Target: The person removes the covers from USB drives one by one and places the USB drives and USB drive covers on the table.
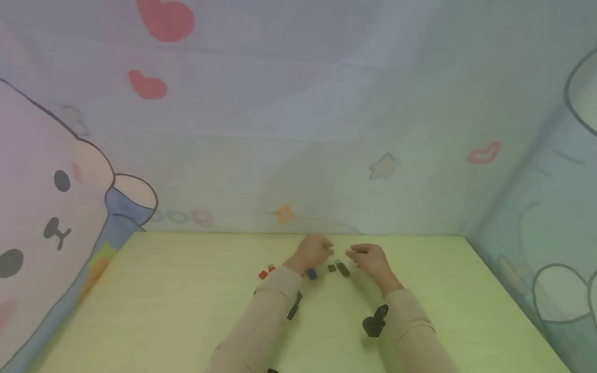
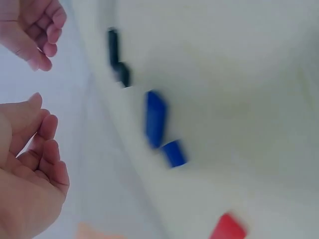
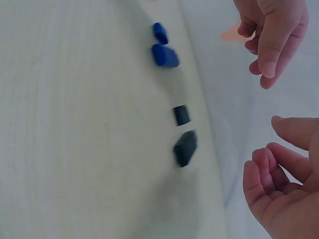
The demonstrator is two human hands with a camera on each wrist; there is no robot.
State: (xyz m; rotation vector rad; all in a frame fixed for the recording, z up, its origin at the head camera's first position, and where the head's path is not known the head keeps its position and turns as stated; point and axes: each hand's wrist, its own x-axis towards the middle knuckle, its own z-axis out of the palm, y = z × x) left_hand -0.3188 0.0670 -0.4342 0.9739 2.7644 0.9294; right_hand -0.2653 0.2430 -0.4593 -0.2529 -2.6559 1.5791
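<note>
Both hands are raised over the far side of the table, facing each other across a small gap. My left hand (image 1: 313,251) has loosely bent fingers with nothing showing between them. Opposite it, my right hand (image 1: 371,259) holds nothing, its thumb apart from the bent fingers. Below the right hand lies a small black stick with a silvery end (image 1: 342,268), like a USB flash drive, beside a short black cap-like piece (image 1: 332,268). Under the left hand is a blue stick (image 1: 311,273); the left wrist view shows a shorter blue piece (image 2: 174,153) at its end.
Small red pieces (image 1: 263,274) lie left of the left forearm. Black wrist devices (image 1: 374,322) hang beside both sleeves. Behind the pale yellow-green table (image 1: 186,311) rises a printed cloth (image 1: 298,103) with hearts and cartoon animals.
</note>
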